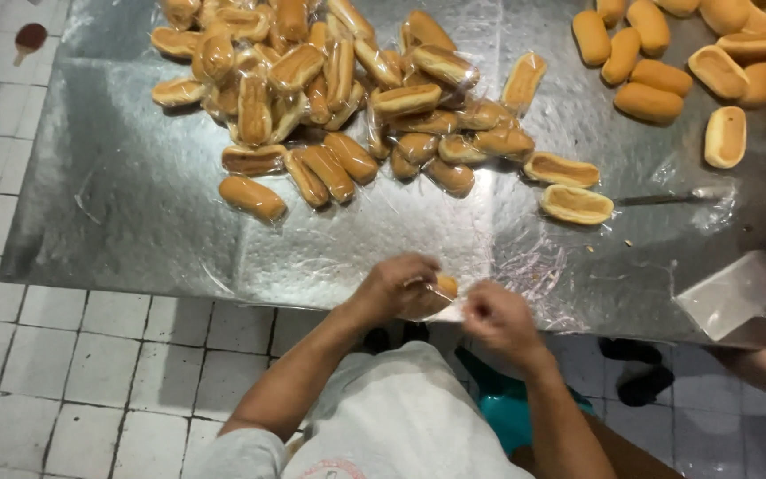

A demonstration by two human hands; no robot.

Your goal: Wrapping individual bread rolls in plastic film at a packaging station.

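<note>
Steel desk point(135, 213): bears everything, stretching beyond both hands.
Wrapped heap point(330, 89): bagged buns, well ahead.
Bun point(446, 286): light, soft, likely squashable; sits at the near edge, best held by its ends.
Left hand point(398, 287): closed around bun.
Right hand point(496, 318): pinching clear, slippery-looking wrap point(456, 308).

Both forearms come up from the bottom and meet at the near edge of the table. Left hand point(398, 286) is curled, fingers wrapped closed, knuckles up. Right hand point(498, 318) sits just beside it, almost touching, fingertips pinched together, wrist bent slightly inward.
</note>
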